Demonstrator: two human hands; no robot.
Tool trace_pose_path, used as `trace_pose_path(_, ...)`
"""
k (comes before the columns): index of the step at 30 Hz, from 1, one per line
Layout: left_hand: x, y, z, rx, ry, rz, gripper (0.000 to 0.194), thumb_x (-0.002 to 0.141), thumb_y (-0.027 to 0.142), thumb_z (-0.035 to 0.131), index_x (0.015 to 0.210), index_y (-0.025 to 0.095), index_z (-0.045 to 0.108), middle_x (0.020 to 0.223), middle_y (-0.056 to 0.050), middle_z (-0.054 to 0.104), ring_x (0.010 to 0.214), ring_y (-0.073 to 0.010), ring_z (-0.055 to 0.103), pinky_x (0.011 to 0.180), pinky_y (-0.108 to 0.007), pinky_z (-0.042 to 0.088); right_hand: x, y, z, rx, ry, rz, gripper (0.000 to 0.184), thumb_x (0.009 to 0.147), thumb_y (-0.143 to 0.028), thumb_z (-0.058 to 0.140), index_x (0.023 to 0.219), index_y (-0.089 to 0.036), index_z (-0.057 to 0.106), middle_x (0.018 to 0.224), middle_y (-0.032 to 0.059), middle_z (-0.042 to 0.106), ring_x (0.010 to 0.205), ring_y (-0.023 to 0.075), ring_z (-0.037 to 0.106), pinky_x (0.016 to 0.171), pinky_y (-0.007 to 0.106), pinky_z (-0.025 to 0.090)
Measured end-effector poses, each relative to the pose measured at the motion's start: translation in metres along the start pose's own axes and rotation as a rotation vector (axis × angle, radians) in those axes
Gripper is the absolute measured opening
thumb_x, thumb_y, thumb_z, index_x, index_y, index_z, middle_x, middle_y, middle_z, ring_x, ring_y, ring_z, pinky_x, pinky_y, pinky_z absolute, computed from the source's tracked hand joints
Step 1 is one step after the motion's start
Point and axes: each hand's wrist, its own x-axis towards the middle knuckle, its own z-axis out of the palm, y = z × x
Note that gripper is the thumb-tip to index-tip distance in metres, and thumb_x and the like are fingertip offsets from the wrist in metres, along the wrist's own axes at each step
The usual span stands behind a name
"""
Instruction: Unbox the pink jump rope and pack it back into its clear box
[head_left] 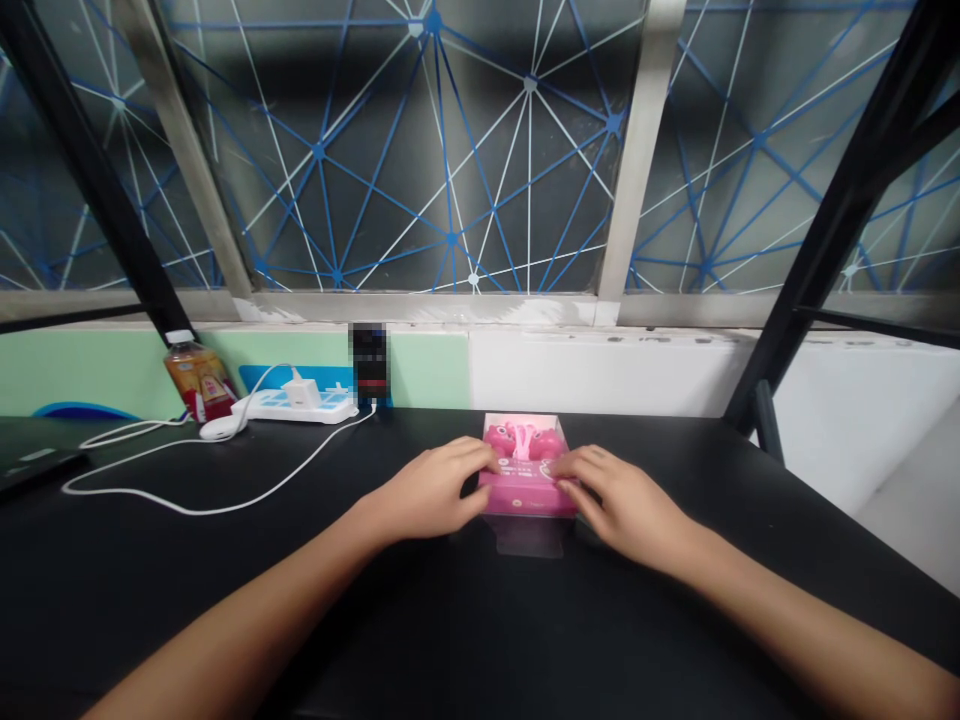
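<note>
A small clear plastic box with pink packaging stands on the black desk, and pink earphones or a similar pink item show through its lid. A transparent flap sticks out from its near side. My left hand grips the box from the left, with fingers lying over its top left edge. My right hand does the same from the right, fingertips on the pink front. The hands hide part of the contents.
Behind the box stand a white power strip with a white charger, a juice bottle and a pixelated dark object. A white cable curves across the desk's left side. Black shelf posts rise at both sides.
</note>
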Motion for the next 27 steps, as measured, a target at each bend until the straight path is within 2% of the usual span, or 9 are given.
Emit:
trace_pose_path(3,0.0,-0.001,0.0,-0.01,0.006,0.007,0.02,0.093,0.022,0.048,0.109,0.024,0.06,0.119,-0.003,0.064,0.115,-0.0213,0.056,0.1,-0.036,0.045,0.001,-0.002,-0.001,-0.002,-0.009,0.012,0.021,0.097,-0.021,0.044,0.109,-0.021,0.062,0.104,0.0077,0.066,0.098,0.0229,0.06,0.086,0.041,0.052)
trace_pose_path(7,0.001,-0.001,0.0,-0.023,0.01,0.016,0.017,0.096,0.025,0.047,0.108,0.025,0.06,0.117,-0.002,0.065,0.114,-0.0195,0.057,0.1,-0.034,0.044,0.0,-0.004,-0.009,0.067,-0.067,0.017,0.019,0.096,-0.026,0.049,0.111,-0.024,0.061,0.114,0.0069,0.064,0.109,0.0228,0.057,0.096,0.042,0.048)
trace_pose_path(10,0.002,-0.001,0.0,-0.019,0.011,0.019,0.014,0.095,0.025,0.05,0.106,0.026,0.06,0.116,-0.001,0.065,0.114,-0.0193,0.057,0.099,-0.033,0.045,-0.004,-0.008,-0.014,0.053,-0.157,0.011,0.042,0.088,-0.035,0.062,0.128,-0.023,0.055,0.131,0.009,0.057,0.122,0.0262,0.051,0.103,0.044,0.044)
trace_pose_path(13,0.002,-0.001,0.0,-0.009,0.028,0.017,0.012,0.095,0.025,0.051,0.103,0.025,0.06,0.114,0.0,0.065,0.112,-0.0187,0.057,0.097,-0.032,0.046,-0.008,-0.016,-0.013,-0.073,-0.205,-0.03,0.066,0.081,-0.037,0.07,0.14,-0.019,0.047,0.143,0.0146,0.048,0.133,0.0327,0.042,0.109,0.052,0.036)
trace_pose_path(14,0.002,0.0,0.001,-0.003,0.036,0.012,0.012,0.095,0.025,0.051,0.103,0.025,0.06,0.114,0.0,0.065,0.112,-0.0185,0.057,0.096,-0.031,0.046,-0.009,-0.021,-0.013,-0.111,-0.213,-0.063,0.064,0.082,-0.035,0.068,0.14,-0.019,0.047,0.145,0.0156,0.046,0.135,0.0337,0.039,0.111,0.055,0.031)
trace_pose_path(16,0.002,0.0,0.002,0.012,0.049,0.0,0.012,0.095,0.025,0.051,0.104,0.025,0.059,0.113,0.0,0.065,0.112,-0.0184,0.057,0.096,-0.031,0.047,-0.009,-0.03,-0.012,-0.145,-0.238,-0.147,0.047,0.088,-0.031,0.062,0.133,-0.021,0.055,0.145,0.0149,0.047,0.135,0.0324,0.041,0.113,0.056,0.026)
trace_pose_path(19,0.003,-0.001,0.004,0.036,0.056,-0.018,0.013,0.096,0.025,0.05,0.105,0.026,0.059,0.115,0.0,0.065,0.113,-0.0185,0.057,0.096,-0.031,0.047,-0.009,-0.044,-0.011,-0.101,-0.303,-0.234,0.025,0.095,-0.025,0.05,0.114,-0.022,0.067,0.128,0.011,0.061,0.118,0.0261,0.056,0.106,0.047,0.038)
trace_pose_path(22,0.004,-0.003,0.008,0.06,0.062,-0.042,0.014,0.096,0.025,0.049,0.106,0.026,0.059,0.116,-0.001,0.065,0.115,-0.0192,0.057,0.097,-0.032,0.047,-0.01,-0.049,-0.009,-0.038,-0.367,-0.246,0.026,0.096,-0.019,0.046,0.109,-0.021,0.068,0.107,0.0083,0.07,0.098,0.0218,0.065,0.088,0.036,0.049)
trace_pose_path(27,0.008,-0.009,0.014,0.068,0.1,-0.102,0.018,0.097,0.027,0.047,0.11,0.026,0.059,0.12,-0.002,0.064,0.116,-0.0203,0.057,0.098,-0.034,0.047,-0.011,-0.051,-0.014,0.028,-0.401,-0.223,0.027,0.095,-0.015,0.044,0.104,-0.02,0.069,0.098,0.0069,0.072,0.09,0.02,0.066,0.081,0.032,0.05)
